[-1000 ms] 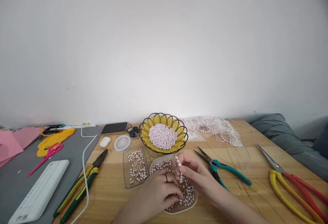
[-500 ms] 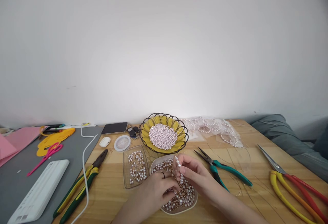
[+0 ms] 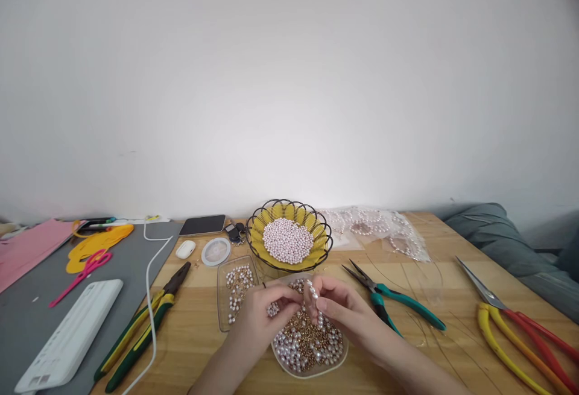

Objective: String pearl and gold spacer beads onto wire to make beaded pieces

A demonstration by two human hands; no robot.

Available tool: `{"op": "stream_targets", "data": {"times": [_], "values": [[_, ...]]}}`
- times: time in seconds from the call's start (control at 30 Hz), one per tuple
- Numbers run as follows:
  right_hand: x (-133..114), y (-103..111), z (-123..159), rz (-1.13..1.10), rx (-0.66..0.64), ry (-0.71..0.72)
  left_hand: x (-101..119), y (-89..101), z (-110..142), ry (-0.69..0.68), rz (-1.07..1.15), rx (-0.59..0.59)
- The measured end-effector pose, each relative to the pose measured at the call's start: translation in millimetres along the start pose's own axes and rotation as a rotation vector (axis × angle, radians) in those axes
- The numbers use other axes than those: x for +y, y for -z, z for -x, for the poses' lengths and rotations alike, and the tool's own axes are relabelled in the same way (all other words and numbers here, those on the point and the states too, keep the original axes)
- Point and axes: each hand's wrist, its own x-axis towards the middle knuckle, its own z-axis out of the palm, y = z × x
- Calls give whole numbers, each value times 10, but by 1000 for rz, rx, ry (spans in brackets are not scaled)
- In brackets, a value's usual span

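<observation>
My right hand (image 3: pixel 346 310) pinches a short strand of pearl beads (image 3: pixel 313 291) between thumb and fingers, above a rounded dish (image 3: pixel 312 376) of loose pearl and gold-coloured beads. Close to the strand on its left is my left hand (image 3: pixel 274 307), thumb and fingertips pressed together; whatever they grip is too small to make out. Partly behind the left hand stands a clear tray (image 3: pixel 219 298) with pearl beads and gold-coloured bits. Behind the dish sits a yellow and black basket (image 3: pixel 322 244) filled with small pinkish beads (image 3: pixel 288 240).
Teal-handled pliers (image 3: pixel 384 295) and large red-and-yellow-handled scissors (image 3: pixel 491 301) lie to the right. On the left are green-yellow pliers (image 3: pixel 145 328), a white cable (image 3: pixel 151 316), a spool (image 3: pixel 216 252) and a phone (image 3: pixel 202 225). Bagged bead strands (image 3: pixel 371 226) rest by the wall.
My left hand has lifted from over the dish's beads and turned, its fingertips now pinched beside the strand. The right hand holds the strand in nearly the same place.
</observation>
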Motion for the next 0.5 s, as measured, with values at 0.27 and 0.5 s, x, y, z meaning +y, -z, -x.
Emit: {"op": "stream_targets", "data": {"times": [0.27, 0.5], "values": [[-29, -76, 14, 29, -124, -137, 20, 79, 16, 161, 528, 142], [-17, -41, -1, 45, -92, -138, 104, 60, 41, 228, 628, 234]]}}
